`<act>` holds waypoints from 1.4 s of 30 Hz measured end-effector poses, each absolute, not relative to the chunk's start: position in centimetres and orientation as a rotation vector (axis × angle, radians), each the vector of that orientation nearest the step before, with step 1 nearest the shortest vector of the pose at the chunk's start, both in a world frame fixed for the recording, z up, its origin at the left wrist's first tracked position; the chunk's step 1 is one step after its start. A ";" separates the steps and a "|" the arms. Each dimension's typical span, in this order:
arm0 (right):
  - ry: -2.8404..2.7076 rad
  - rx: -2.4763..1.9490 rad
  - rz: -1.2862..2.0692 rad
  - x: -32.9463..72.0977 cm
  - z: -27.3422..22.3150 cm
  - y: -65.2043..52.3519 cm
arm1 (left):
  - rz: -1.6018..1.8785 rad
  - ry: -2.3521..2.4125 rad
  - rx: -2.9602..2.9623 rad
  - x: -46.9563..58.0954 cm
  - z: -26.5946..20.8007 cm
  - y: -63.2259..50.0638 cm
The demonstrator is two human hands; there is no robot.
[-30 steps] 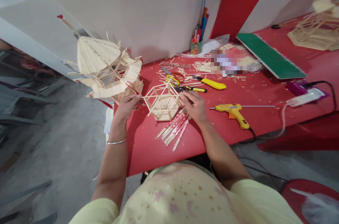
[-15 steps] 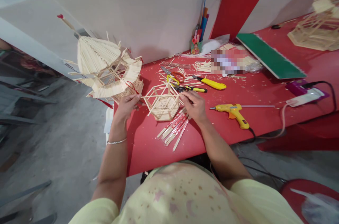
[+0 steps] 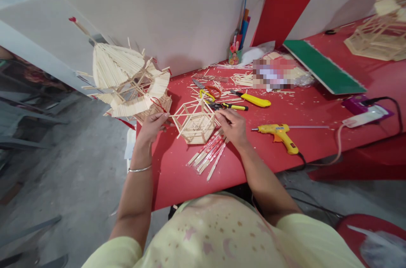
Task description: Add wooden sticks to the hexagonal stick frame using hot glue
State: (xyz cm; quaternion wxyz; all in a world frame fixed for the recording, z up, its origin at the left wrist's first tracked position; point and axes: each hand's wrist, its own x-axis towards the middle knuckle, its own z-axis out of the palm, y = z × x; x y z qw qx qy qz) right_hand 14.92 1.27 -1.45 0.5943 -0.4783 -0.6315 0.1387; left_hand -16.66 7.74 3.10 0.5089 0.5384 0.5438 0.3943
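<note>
A many-sided basket-like frame of thin wooden sticks (image 3: 199, 132) rests on the red table between my hands. Across its upper part runs a pale wooden stick (image 3: 187, 115), pinched near one end by my left hand (image 3: 152, 126). The fingertips of my right hand (image 3: 233, 126) are closed on its other end, at the frame's right side; whether the stick is fixed to the frame I cannot tell. Beneath my right wrist lie several chopsticks in red-printed clear wrappers (image 3: 207, 154). A larger stick-built model with a fanned roof (image 3: 120, 65) stands beyond my left hand.
A yellow glue gun (image 3: 279, 132) lies to the right, wired toward a power strip (image 3: 364, 116). Behind the frame are a yellow cutter knife (image 3: 255, 99), scissors (image 3: 212, 91), pliers (image 3: 233, 107) and loose stick pieces. A pen cup (image 3: 234, 56) and green board (image 3: 323, 67) stand farther back.
</note>
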 end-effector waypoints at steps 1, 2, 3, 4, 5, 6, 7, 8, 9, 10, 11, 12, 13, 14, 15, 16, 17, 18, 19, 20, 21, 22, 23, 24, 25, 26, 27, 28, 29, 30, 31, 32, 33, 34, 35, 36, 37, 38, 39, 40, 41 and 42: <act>-1.468 -1.110 0.324 14.9 -1.4 1.3 | 0.948 1.312 1.293 -16.6 3.1 7.7; -1.468 -1.108 0.325 14.9 -1.4 1.3 | 0.949 1.315 1.289 -16.6 3.1 7.7; -1.468 -1.106 0.324 14.9 -1.4 1.3 | 0.951 1.322 1.285 -16.6 3.1 7.7; -1.468 -1.106 0.323 14.9 -1.4 1.3 | 0.951 1.327 1.281 -16.6 3.1 7.8; -1.467 -1.108 0.324 14.9 -1.4 1.3 | 0.951 1.332 1.278 -16.6 3.1 7.8; -1.466 -1.110 0.324 14.9 -1.4 1.2 | 0.951 1.333 1.278 -16.6 3.1 7.8; -1.466 -1.113 0.326 14.9 -1.4 1.2 | 0.949 1.332 1.280 -16.6 3.1 7.8; -1.466 -1.114 0.327 14.9 -1.4 1.2 | 0.946 1.329 1.283 -16.6 3.1 7.8; -1.468 -1.114 0.328 14.9 -1.4 1.2 | 0.944 1.324 1.288 -16.6 3.0 7.8; -1.469 -1.113 0.328 14.9 -1.4 1.2 | 0.945 1.320 1.294 -16.7 3.0 7.8; -1.470 -1.112 0.327 14.9 -1.4 1.2 | 0.946 1.316 1.298 -16.7 3.0 7.8; -1.470 -1.112 0.327 14.9 -1.4 1.2 | 0.947 1.313 1.300 -16.7 3.0 7.8; -1.470 -1.114 0.327 14.9 -1.4 1.2 | 0.950 1.313 1.298 -16.7 3.0 7.8; -1.468 -1.116 0.327 14.9 -1.3 1.2 | 0.953 1.313 1.294 -16.7 3.1 7.8; -1.467 -1.117 0.328 14.9 -1.3 1.2 | 0.954 1.314 1.288 -16.6 3.1 7.7; -1.466 -1.117 0.330 14.9 -1.3 1.2 | 0.953 1.315 1.282 -16.6 3.1 7.7; -1.466 -1.115 0.332 14.9 -1.3 1.2 | 0.953 1.317 1.277 -16.6 3.2 7.7; -1.467 -1.109 0.332 14.9 -1.3 1.2 | 0.953 1.320 1.275 -16.5 3.2 7.6; -1.467 -1.104 0.331 14.9 -1.3 1.2 | 0.953 1.323 1.274 -16.5 3.3 7.6; -1.467 -1.102 0.330 14.9 -1.3 1.2 | 0.952 1.325 1.274 -16.4 3.3 7.6; -1.467 -1.102 0.330 14.9 -1.3 1.2 | 0.950 1.328 1.275 -16.4 3.3 7.7; -1.466 -1.105 0.330 14.9 -1.3 1.2 | 0.947 1.330 1.278 -16.4 3.4 7.7; -1.466 -1.109 0.330 14.9 -1.3 1.2 | 0.944 1.331 1.280 -16.4 3.4 7.7; -1.466 -1.115 0.332 14.9 -1.3 1.2 | 0.942 1.333 1.281 -16.4 3.4 7.7; -1.466 -1.120 0.332 14.9 -1.3 1.2 | 0.941 1.333 1.282 -16.4 3.4 7.6; -1.466 -1.122 0.330 14.9 -1.3 1.2 | 0.939 1.333 1.281 -16.4 3.4 7.6; -1.466 -1.122 0.329 14.9 -1.3 1.2 | 0.940 1.333 1.279 -16.4 3.4 7.6; -1.467 -1.120 0.328 14.9 -1.3 1.2 | 0.940 1.333 1.277 -16.4 3.5 7.6; -1.466 -1.115 0.327 14.9 -1.3 1.2 | 0.942 1.334 1.276 -16.4 3.5 7.6; -1.466 -1.107 0.325 14.9 -1.3 1.2 | 0.944 1.335 1.275 -16.4 3.5 7.6; -1.465 -1.098 0.323 14.9 -1.3 1.2 | 0.945 1.338 1.273 -16.4 3.5 7.6; -1.464 -1.090 0.321 14.9 -1.3 1.2 | 0.945 1.338 1.272 -16.4 3.5 7.6; -1.463 -1.083 0.320 14.9 -1.3 1.2 | 0.943 1.338 1.271 -16.4 3.4 7.6; -1.461 -1.080 0.320 14.9 -1.3 1.2 | 0.940 1.336 1.272 -16.4 3.4 7.6; -1.459 -1.080 0.321 14.9 -1.3 1.2 | 0.937 1.335 1.273 -16.4 3.4 7.6; -1.458 -1.082 0.322 14.9 -1.3 1.2 | 0.937 1.335 1.276 -16.4 3.4 7.6; -1.457 -1.086 0.322 14.9 -1.2 1.2 | 0.938 1.336 1.278 -16.4 3.4 7.6; -1.457 -1.093 0.323 14.9 -1.2 1.2 | 0.940 1.337 1.278 -16.4 3.4 7.6; -1.457 -1.101 0.324 14.9 -1.3 1.2 | 0.941 1.338 1.278 -16.4 3.4 7.6; -1.459 -1.109 0.326 14.9 -1.3 1.2 | 0.941 1.338 1.278 -16.4 3.3 7.7; -1.463 -1.116 0.329 14.9 -1.3 1.2 | 0.940 1.338 1.277 -16.4 3.3 7.7; -1.465 -1.121 0.331 14.9 -1.3 1.2 | 0.940 1.336 1.278 -16.4 3.3 7.7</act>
